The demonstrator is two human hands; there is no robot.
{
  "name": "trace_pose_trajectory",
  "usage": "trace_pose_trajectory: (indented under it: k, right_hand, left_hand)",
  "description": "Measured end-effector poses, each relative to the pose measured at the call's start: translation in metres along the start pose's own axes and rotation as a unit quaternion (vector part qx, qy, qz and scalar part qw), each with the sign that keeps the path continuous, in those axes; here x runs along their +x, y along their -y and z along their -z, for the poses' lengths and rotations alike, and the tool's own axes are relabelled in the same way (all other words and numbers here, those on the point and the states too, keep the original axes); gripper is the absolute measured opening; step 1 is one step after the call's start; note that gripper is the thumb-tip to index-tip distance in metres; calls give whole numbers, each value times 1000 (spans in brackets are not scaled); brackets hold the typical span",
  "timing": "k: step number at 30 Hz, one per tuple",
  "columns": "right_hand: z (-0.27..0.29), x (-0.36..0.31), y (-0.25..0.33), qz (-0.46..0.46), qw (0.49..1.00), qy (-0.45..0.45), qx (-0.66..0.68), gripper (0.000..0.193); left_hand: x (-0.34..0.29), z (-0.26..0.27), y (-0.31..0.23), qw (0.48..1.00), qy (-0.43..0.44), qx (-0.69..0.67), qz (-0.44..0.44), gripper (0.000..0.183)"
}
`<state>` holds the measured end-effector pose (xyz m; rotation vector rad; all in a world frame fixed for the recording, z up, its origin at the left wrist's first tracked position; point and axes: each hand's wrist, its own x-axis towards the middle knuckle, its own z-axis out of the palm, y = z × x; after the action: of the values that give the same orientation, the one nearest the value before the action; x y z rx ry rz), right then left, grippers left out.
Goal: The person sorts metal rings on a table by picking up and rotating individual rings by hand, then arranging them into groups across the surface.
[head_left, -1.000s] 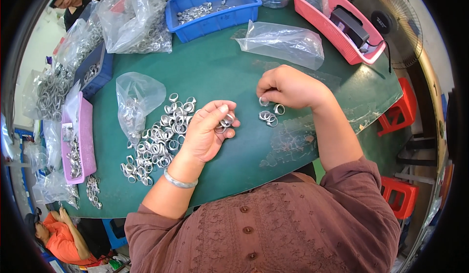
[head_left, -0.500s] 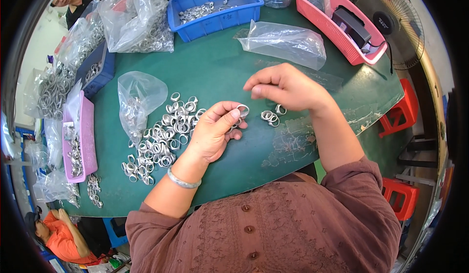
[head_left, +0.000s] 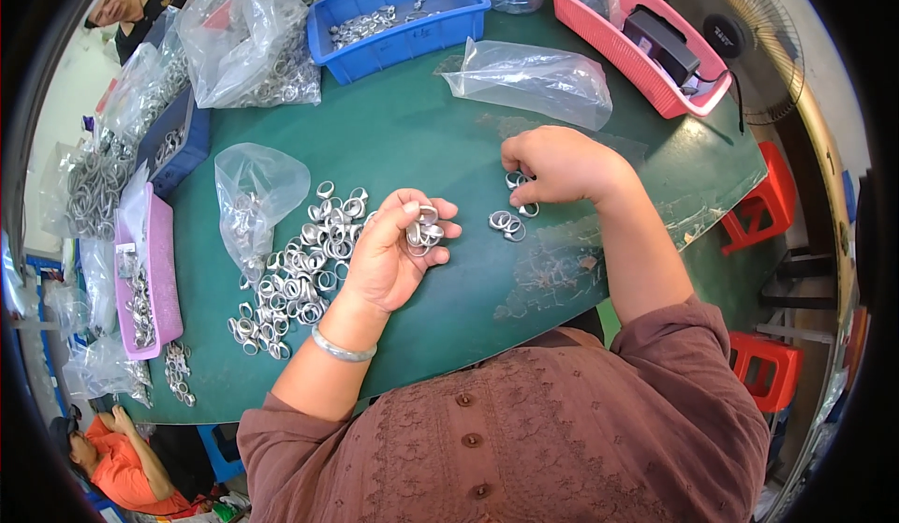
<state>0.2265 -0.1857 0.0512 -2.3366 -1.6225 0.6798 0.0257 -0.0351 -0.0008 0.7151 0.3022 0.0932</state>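
Several metal rings [head_left: 423, 233] sit gripped in the left hand [head_left: 393, 251] over the green table [head_left: 412, 139]. The right hand [head_left: 552, 162] has moved back to pinch small rings [head_left: 517, 182]. Behind it lies a clear bag [head_left: 534, 78], then a blue bin [head_left: 403, 17].

Beyond your right hand [head_left: 557, 162] lies a clear plastic bag [head_left: 529, 78]; another clear bag [head_left: 253, 191] sits left of your left hand [head_left: 393, 251].

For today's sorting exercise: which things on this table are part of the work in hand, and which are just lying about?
In use: left hand holding rings; right hand on a small ring cluster; ring pile.

Lying about: blue bin, pink basket, clear bag, purple tray, fan.
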Motion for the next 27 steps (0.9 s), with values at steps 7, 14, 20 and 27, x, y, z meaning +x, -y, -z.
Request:
trace_pose_trajectory:
  k: [7, 14, 20, 27]
  right_hand:
    - [-7, 6, -1, -18, 1000, 3, -14, 20]
    - [-17, 11, 0, 42, 997, -60, -13, 20]
    - [-18, 11, -1, 25, 997, -69, -31, 23]
    - [-23, 13, 16, 137, 968, -182, 108, 26]
  left_hand:
    - [0, 1, -1, 1000, -7, 23, 6, 18]
    - [0, 0, 0, 998, -34, 36, 31, 17]
    - [1, 8, 1, 999, -9, 41, 30, 16]
    - [1, -4, -2, 997, -48, 53, 38, 25]
